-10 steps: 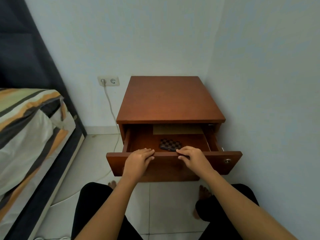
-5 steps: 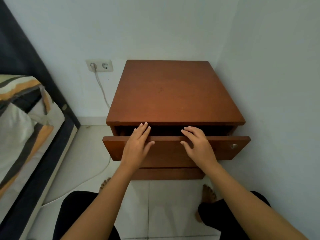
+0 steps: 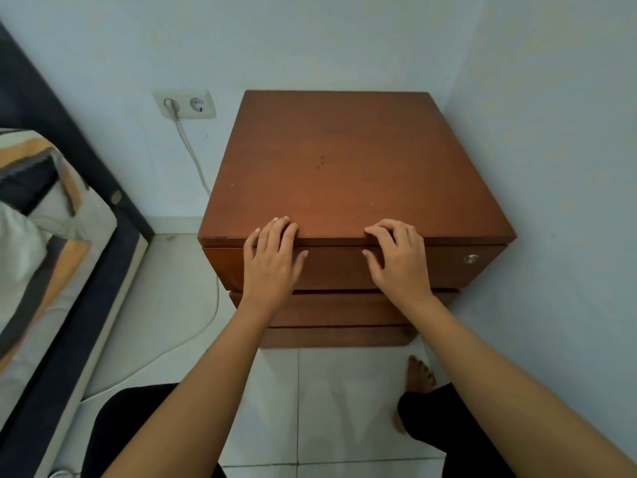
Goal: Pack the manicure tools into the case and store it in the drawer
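Observation:
The brown wooden nightstand [image 3: 351, 167] stands in the room corner. Its top drawer [image 3: 337, 267] sits flush with the front, so the checkered manicure case inside is hidden. My left hand [image 3: 270, 260] lies flat against the drawer front, left of centre, fingers spread and reaching over the top edge. My right hand [image 3: 396, 258] presses flat on the drawer front right of centre, fingertips at the top edge. Neither hand holds anything. A round metal lock [image 3: 470, 259] shows at the drawer's right end.
A bed [image 3: 41, 243] with a striped cover and dark frame runs along the left. A wall socket [image 3: 186, 104] with a white cable [image 3: 196, 160] is left of the nightstand. White walls close the back and right. My knees and a bare foot [image 3: 420, 374] rest on the tiled floor.
The drawer went from wide open, with the checkered case visible, to fully closed. Both hands moved from gripping its top edge to pressing flat on its front.

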`<control>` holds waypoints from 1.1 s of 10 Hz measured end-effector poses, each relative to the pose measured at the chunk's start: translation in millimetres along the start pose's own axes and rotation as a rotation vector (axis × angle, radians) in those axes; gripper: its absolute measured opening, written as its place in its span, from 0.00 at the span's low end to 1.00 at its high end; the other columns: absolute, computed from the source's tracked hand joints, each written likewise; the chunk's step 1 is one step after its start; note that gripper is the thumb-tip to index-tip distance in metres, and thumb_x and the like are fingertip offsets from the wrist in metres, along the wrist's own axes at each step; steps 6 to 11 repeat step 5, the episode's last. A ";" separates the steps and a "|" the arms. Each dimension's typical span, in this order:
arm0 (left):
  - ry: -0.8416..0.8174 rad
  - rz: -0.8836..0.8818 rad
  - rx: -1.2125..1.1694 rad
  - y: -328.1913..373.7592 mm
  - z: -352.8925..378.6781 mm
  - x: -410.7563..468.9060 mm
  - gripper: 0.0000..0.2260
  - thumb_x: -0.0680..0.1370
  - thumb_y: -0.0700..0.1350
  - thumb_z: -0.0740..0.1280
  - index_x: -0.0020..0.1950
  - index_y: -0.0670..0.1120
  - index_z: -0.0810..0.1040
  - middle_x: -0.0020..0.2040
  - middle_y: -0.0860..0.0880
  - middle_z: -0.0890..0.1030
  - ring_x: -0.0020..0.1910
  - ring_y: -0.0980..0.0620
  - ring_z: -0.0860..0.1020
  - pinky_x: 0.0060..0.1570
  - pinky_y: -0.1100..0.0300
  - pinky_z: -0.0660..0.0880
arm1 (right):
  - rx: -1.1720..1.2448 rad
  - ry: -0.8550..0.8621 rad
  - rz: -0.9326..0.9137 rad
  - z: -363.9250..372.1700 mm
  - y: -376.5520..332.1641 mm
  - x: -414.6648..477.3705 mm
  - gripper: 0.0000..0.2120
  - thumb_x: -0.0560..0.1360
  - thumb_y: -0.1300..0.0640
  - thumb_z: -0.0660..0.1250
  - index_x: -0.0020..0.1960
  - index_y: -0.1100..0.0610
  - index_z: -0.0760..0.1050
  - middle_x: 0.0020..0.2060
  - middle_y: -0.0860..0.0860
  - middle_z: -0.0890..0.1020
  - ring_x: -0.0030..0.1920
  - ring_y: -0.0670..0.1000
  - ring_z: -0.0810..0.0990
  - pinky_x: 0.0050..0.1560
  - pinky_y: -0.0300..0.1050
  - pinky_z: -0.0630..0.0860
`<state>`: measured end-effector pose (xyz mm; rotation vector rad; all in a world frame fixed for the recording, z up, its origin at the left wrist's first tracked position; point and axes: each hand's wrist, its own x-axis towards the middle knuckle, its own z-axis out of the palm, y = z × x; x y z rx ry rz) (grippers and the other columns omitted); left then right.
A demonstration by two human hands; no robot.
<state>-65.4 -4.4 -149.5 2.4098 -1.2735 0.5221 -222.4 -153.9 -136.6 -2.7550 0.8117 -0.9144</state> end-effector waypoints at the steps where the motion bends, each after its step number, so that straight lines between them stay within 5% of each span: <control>1: -0.048 -0.023 -0.021 6.5 -8.5 1.5 0.19 0.77 0.51 0.63 0.65 0.44 0.71 0.67 0.43 0.74 0.69 0.44 0.69 0.68 0.49 0.62 | 0.007 -0.049 0.028 -7.2 -4.7 0.5 0.15 0.71 0.59 0.69 0.57 0.56 0.75 0.54 0.56 0.77 0.57 0.57 0.74 0.56 0.52 0.72; 3: -0.369 -0.037 -0.110 13.4 -44.3 2.8 0.27 0.80 0.56 0.54 0.75 0.46 0.55 0.77 0.46 0.55 0.77 0.48 0.50 0.73 0.51 0.45 | -0.027 -0.299 0.078 -39.6 -23.6 -4.2 0.22 0.73 0.60 0.66 0.66 0.56 0.67 0.65 0.53 0.70 0.65 0.55 0.68 0.63 0.50 0.70; 4: -0.532 -0.075 -0.142 14.9 -69.5 3.5 0.29 0.80 0.57 0.54 0.76 0.46 0.51 0.78 0.47 0.50 0.77 0.49 0.46 0.73 0.49 0.47 | -0.030 -0.375 0.131 -53.5 -33.5 -11.0 0.24 0.74 0.61 0.64 0.69 0.56 0.65 0.68 0.53 0.67 0.67 0.55 0.67 0.62 0.50 0.71; 5: -0.577 -0.092 -0.213 21.8 -88.7 -21.2 0.28 0.80 0.57 0.54 0.75 0.44 0.55 0.77 0.45 0.54 0.77 0.47 0.49 0.73 0.48 0.48 | -0.039 -0.559 0.182 -61.5 -43.7 -45.7 0.24 0.75 0.59 0.63 0.70 0.54 0.62 0.68 0.53 0.66 0.66 0.56 0.67 0.60 0.50 0.72; 11: -0.577 -0.092 -0.213 21.8 -88.7 -21.2 0.28 0.80 0.57 0.54 0.75 0.44 0.55 0.77 0.45 0.54 0.77 0.47 0.49 0.73 0.48 0.48 | -0.039 -0.559 0.182 -61.5 -43.7 -45.7 0.24 0.75 0.59 0.63 0.70 0.54 0.62 0.68 0.53 0.66 0.66 0.56 0.67 0.60 0.50 0.72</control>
